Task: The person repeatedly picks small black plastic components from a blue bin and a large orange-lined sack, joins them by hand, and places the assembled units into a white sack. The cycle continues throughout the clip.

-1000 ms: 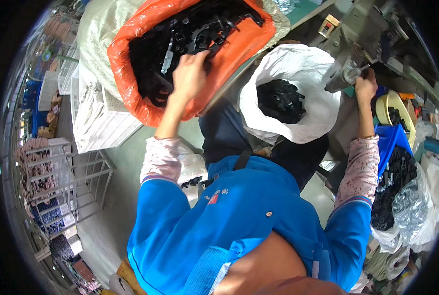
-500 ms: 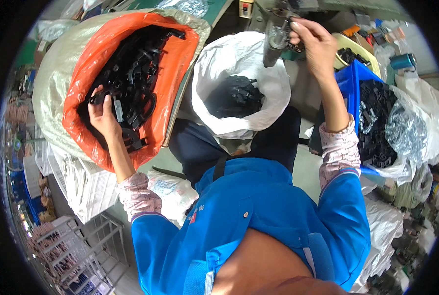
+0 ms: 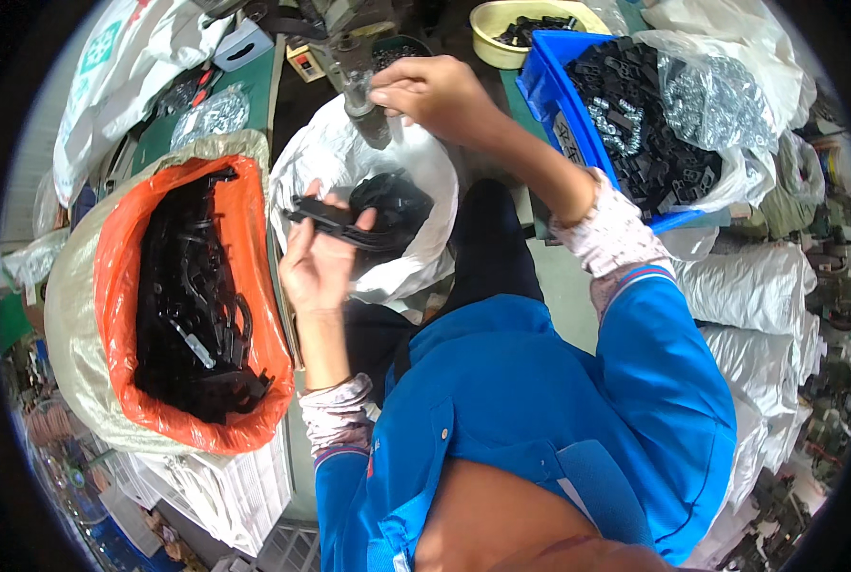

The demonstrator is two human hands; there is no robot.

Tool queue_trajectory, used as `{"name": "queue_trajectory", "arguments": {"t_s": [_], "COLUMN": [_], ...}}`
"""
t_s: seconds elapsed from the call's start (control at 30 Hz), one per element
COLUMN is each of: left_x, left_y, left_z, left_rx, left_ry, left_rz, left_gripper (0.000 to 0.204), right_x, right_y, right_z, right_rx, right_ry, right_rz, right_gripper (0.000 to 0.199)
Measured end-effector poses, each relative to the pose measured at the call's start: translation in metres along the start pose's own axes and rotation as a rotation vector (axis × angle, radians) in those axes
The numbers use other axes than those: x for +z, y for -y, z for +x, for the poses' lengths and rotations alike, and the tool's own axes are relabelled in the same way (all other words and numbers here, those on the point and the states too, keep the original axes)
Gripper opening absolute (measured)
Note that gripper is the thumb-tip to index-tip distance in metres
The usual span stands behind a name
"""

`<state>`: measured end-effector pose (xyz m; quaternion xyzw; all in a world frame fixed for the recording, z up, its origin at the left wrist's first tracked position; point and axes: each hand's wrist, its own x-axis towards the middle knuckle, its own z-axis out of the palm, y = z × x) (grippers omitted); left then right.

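Note:
My left hand (image 3: 318,272) is closed around a long, curved black plastic part (image 3: 330,225), held over the rim of a white-lined bag (image 3: 435,172). More black parts (image 3: 397,195) lie inside that bag. My right hand (image 3: 440,95) is raised beside the grey metal post (image 3: 357,91) of a machine, its fingers pinched together near the post's lower end. Whatever sits between those fingertips is too small to make out. To the left stands an orange-lined sack (image 3: 111,286) holding many black plastic parts (image 3: 192,315).
A blue crate (image 3: 549,105) at the right holds black parts and a clear bag of shiny metal pieces (image 3: 711,105). Behind it is a yellow basin (image 3: 487,43). A white crate (image 3: 263,496) stands below the orange-lined sack, and white sacks (image 3: 749,286) lie at the right.
My left hand has come out of the orange-lined sack with a black plastic part and moved right, over the white-lined bag. My right hand stays by the machine post; the view has turned.

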<state>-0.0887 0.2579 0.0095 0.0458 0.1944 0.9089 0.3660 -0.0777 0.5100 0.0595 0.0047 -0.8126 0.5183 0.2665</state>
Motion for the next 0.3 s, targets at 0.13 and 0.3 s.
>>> {"name": "queue_trajectory", "arguments": {"t_s": [0.13, 0.3], "left_x": [0.000, -0.011], "left_y": [0.021, 0.031], "left_z": [0.008, 0.015], "left_rx": [-0.188, -0.289], "left_ry": [0.091, 0.117], "left_rz": [-0.140, -0.163], "left_gripper": [0.052, 0.055], "right_x": [-0.104, -0.233], "right_y": [0.016, -0.057], "right_z": [-0.037, -0.083], "right_rx": [0.022, 0.308], "right_ry": [-0.031, 0.079], "right_rz": [-0.442, -0.864], "right_gripper": [0.021, 0.010]}}
